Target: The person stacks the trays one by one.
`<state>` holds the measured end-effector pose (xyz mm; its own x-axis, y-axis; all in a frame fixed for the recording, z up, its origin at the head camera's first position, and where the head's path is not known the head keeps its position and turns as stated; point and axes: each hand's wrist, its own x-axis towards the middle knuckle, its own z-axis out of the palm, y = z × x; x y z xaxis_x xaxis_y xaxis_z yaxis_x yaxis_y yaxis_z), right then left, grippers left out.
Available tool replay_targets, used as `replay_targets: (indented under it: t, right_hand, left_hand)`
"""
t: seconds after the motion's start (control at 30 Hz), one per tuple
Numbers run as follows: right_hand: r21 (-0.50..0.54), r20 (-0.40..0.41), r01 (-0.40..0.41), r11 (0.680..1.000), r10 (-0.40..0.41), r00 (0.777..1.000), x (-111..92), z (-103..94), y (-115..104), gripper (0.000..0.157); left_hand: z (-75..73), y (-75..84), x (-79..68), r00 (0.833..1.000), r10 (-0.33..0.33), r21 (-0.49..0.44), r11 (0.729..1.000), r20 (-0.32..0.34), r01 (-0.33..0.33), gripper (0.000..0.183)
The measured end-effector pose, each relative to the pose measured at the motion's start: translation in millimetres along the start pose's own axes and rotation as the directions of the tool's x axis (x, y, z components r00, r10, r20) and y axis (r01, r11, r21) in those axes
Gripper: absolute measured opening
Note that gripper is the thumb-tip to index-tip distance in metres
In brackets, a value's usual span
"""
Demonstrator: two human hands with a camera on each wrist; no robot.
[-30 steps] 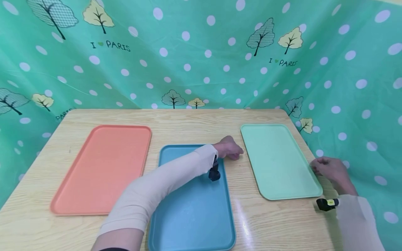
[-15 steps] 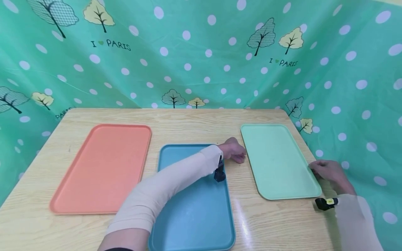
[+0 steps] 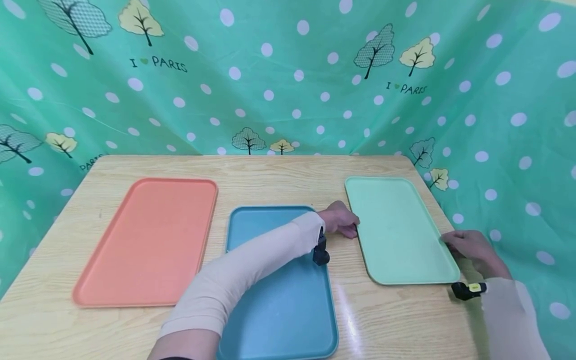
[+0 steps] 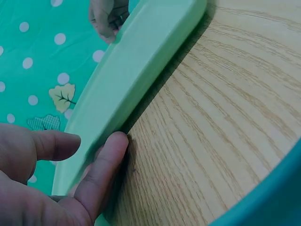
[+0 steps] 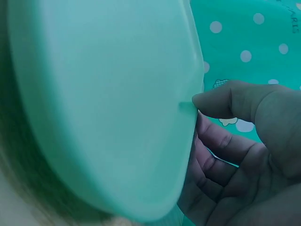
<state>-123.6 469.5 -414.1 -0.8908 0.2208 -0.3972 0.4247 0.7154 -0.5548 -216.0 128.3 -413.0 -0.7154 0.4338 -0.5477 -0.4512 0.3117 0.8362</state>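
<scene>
A pale green rectangular tray [image 3: 400,232] lies at the right of the table. My right hand [image 3: 472,250] pinches its right rim, with the thumb on top and the other fingers curled beneath, as the right wrist view shows. At the opposite long side is my left hand [image 3: 340,219]. In the left wrist view its straight index finger [image 4: 106,160] meets the tray's outer wall, while the thumb [image 4: 61,145] is held apart over the tray. The left forearm crosses above a blue tray [image 3: 279,310].
A coral-pink tray [image 3: 148,240] lies at the left of the wooden table [image 3: 279,175]. Green dotted cloth [image 3: 288,75] hangs along the back and right sides, close to the right hand.
My left hand has moved right and slightly toward me, up to the green tray's left rim. The right hand has shifted slightly left onto the other rim, and the tray has moved a little.
</scene>
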Motion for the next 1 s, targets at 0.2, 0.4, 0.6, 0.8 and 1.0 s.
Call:
replay_targets:
  t: [0.2,0.4,0.6,0.8,1.0]
  right_hand:
    - [0.051,0.013,0.035,0.998,-0.036,0.999,-4,1.6,1,0.051]
    - [0.145,0.040,0.009,0.989,-0.015,0.999,-5,4.5,4,0.042]
    - [0.265,0.056,0.031,0.964,-0.048,0.997,-8,6.5,2,0.019]
    - [0.259,0.049,0.062,0.964,-0.077,0.996,-16,11.7,-12,0.032]
    - [0.271,0.019,0.083,0.959,-0.091,0.996,-23,21.5,-31,0.033]
  left_hand:
    - [-0.4,0.9,-2.5,0.999,-0.010,-0.004,1.000,-0.032,0.009,0.013]
    - [-3.6,4.9,-5.8,0.997,0.024,0.035,0.999,-0.075,-0.022,0.011]
    - [-12.6,8.0,-8.3,0.997,0.043,0.093,0.995,-0.071,-0.036,0.010]
    - [-26.3,6.0,-18.0,0.997,0.042,0.122,0.992,-0.057,-0.035,0.008]
    - [-48.4,4.8,-32.9,0.998,0.053,0.152,0.987,-0.045,-0.045,0.010]
